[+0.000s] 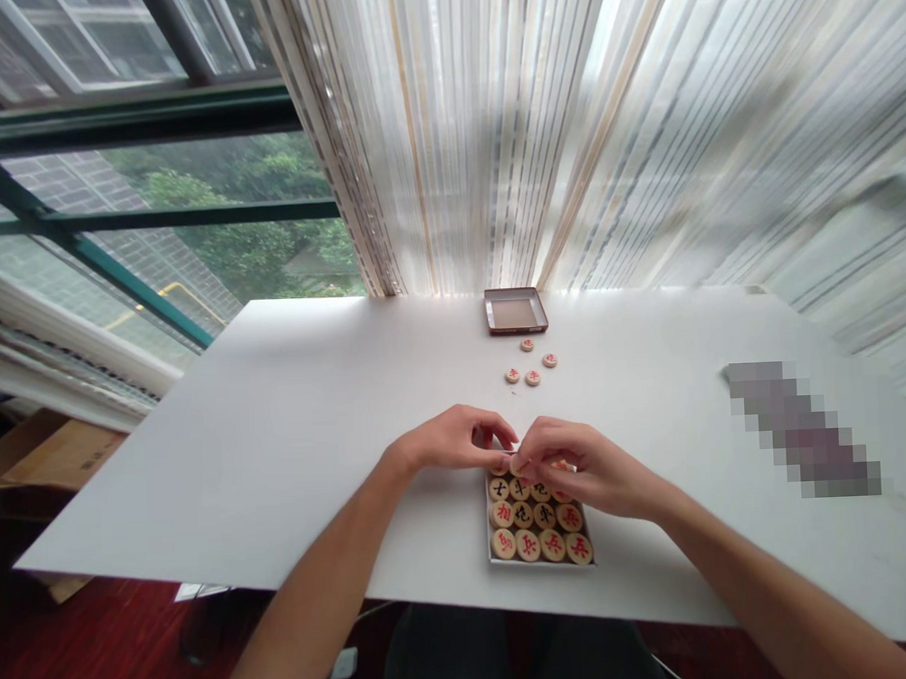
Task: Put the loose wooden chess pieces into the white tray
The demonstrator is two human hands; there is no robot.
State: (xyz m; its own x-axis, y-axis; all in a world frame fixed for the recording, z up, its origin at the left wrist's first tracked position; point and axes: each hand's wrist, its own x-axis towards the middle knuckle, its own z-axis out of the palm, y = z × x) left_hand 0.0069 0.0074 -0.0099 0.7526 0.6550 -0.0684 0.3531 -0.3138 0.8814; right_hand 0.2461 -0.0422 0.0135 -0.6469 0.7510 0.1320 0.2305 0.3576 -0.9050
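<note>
Left hand (457, 441), right hand (586, 466) curled, fingertips meeting above white shallow tray (542, 563), lower centre; grip on any piece: cannot tell. Tray holds twelve-plus round wooden xiangqi discs (544, 516). Four loose discs (533, 377) above on white table (203, 470); one brown rectangular box (517, 329) at far edge.

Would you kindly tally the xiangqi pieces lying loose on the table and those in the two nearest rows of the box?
Loose xiangqi pieces on the white table: 4
Pieces in the two nearest rows of the open box: 8
Total: 12
</note>
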